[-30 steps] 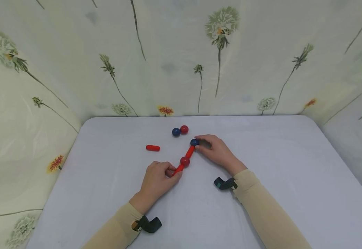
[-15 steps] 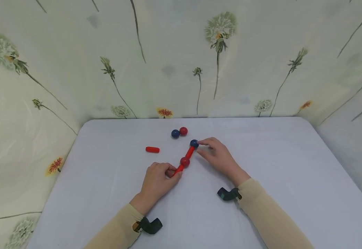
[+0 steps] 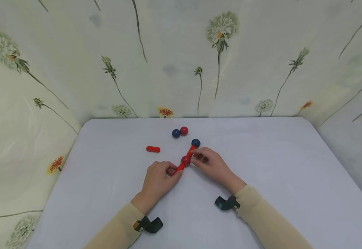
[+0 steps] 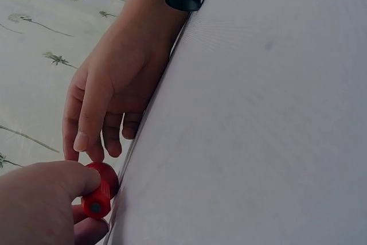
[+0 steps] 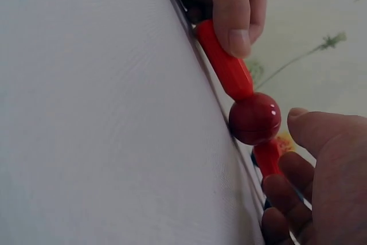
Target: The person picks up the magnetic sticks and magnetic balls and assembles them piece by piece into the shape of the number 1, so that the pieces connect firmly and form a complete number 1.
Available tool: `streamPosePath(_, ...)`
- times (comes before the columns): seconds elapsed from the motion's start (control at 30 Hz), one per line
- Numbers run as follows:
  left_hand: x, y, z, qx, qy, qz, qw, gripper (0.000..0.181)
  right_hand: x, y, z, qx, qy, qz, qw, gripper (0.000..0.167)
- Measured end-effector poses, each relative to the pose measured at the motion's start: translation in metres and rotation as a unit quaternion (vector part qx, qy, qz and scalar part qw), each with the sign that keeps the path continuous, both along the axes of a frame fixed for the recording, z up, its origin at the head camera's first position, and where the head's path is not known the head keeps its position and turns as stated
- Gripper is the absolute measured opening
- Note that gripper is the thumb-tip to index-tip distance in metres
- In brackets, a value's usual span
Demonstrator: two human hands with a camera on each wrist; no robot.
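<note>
A chain lies slantwise on the table: a near red rod (image 3: pixel 179 168), a dark red ball (image 3: pixel 185 160), a far red rod (image 3: pixel 191 150) and a blue ball (image 3: pixel 195 143) at its far end. With thumb and fingers my left hand (image 3: pixel 159 180) pinches the near rod, whose end face shows in the left wrist view. My right hand (image 3: pixel 213 167) hovers beside the red ball and far rod, fingers loosely bent. In the right wrist view a gap shows between its thumb (image 5: pixel 312 130) and the red ball; whether its fingertips touch the far rod, I cannot tell.
A loose red rod (image 3: pixel 153 149) lies to the left of the chain. Behind it, a loose blue ball (image 3: pixel 176 133) and a loose red ball (image 3: pixel 184 130) sit side by side. The white table (image 3: pixel 277 155) ends at a flowered curtain (image 3: pixel 156 79).
My right hand has let go of the blue end ball and come back toward me, to beside the red ball. The left hand keeps its pinch on the near rod.
</note>
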State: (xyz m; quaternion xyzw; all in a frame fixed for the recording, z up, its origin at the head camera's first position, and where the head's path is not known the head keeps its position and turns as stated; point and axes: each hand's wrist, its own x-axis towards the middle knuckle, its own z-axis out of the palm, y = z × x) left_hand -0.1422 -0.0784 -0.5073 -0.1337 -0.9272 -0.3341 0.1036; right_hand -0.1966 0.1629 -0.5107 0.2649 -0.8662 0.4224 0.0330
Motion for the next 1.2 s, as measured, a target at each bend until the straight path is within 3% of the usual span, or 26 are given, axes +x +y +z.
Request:
streamPosePath(0.23, -0.0025, 0.0003, -0.0031, -0.008, 0.009, 0.002, 0.9999, 0.026, 0.0012, -0.0047, -0.0014, 0.01, 0.018, 0.009, 0.9997, 0.033)
streamPosePath(0.47, -0.0043, 0.0002, -0.0036, -0.016, 0.008, -0.001, 0.9998, 0.027, 0.0021, -0.0064, 0.0008, 0.032, 0.01, 0.014, 0.9994, 0.038)
streamPosePath(1.2, -0.004, -0.0006, -0.003, 0.003, 0.023, -0.013, 0.9997, 0.027, 0.0011, -0.0084, -0.0013, 0.062, 0.024, 0.017, 0.9977, 0.037)
